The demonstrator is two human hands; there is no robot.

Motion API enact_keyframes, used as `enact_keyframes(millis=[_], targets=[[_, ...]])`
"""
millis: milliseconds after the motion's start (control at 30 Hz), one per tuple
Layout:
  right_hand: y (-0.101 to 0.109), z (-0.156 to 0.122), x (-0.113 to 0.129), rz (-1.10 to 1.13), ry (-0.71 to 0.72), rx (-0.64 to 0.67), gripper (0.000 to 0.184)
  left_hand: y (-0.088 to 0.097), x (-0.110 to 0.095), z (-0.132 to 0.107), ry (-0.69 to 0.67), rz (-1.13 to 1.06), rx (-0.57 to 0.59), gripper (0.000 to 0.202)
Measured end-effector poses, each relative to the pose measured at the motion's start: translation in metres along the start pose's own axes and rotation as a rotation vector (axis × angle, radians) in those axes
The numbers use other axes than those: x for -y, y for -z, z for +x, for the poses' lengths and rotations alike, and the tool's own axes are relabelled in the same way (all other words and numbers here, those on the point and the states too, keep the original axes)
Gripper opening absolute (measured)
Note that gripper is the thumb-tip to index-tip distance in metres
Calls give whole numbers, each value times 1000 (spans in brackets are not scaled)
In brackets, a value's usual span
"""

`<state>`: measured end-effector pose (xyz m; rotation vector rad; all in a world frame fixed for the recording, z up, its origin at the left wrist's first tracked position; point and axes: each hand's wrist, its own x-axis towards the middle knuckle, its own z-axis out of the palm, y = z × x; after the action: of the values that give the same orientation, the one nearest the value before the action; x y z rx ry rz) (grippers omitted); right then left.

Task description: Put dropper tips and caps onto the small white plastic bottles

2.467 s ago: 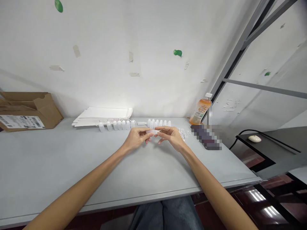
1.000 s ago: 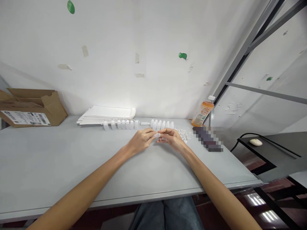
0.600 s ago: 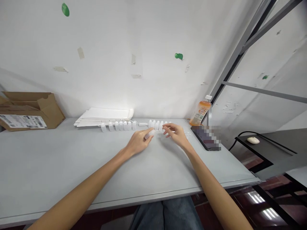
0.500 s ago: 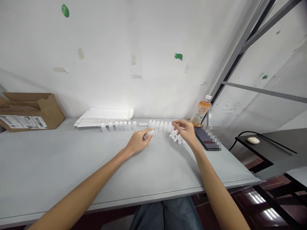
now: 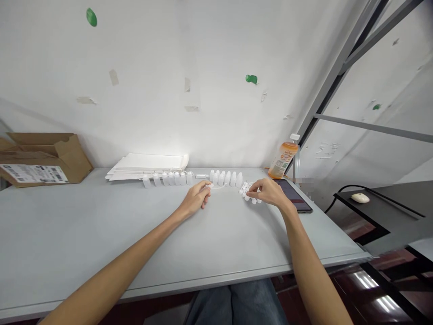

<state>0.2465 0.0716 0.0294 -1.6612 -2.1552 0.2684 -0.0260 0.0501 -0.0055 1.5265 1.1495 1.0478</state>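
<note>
My left hand (image 5: 196,199) is closed around a small white plastic bottle (image 5: 211,185), mostly hidden by the fingers. A thin white cord (image 5: 221,186) trails to the right from it. My right hand (image 5: 268,191) reaches down over a pile of small white caps (image 5: 246,197), its thumb and fingertips pinched together at the pile. What sits between those fingertips is too small to make out. Behind the hands stands a cluster of small white bottles (image 5: 227,178). Further left, a row of similar bottles with loops (image 5: 171,179) stands along the paper stack.
White sheets (image 5: 149,163) lie stacked against the wall, with an open cardboard box (image 5: 50,158) at the far left. An orange drink bottle (image 5: 283,158) leans at the back right beside a phone (image 5: 295,197). The grey table (image 5: 203,243) ends at a front edge near my lap.
My right hand has moved from beside the bottle cluster down onto the caps, its fingers closing. The left hand has turned slightly, keeping the small bottle.
</note>
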Motion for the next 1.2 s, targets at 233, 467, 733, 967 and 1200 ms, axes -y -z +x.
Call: enact_keyframes(millis=[233, 467, 733, 967, 1200], targets=[[0, -1, 9, 88, 48, -23, 16, -2, -12, -8, -48, 96, -50, 30], [-8, -5, 45, 730, 134, -65, 30, -5, -9, -7, -27, 165, -59, 31], [-36, -4, 66, 795, 163, -3, 24, -10, -8, -11, -12, 202, 79, 17], [-41, -6, 72, 772, 146, -21, 17, -9, -13, -14, 21, 203, 108, 18], [-42, -8, 72, 823, 129, 42, 18, -10, -16, -15, -3, 242, 145, 21]])
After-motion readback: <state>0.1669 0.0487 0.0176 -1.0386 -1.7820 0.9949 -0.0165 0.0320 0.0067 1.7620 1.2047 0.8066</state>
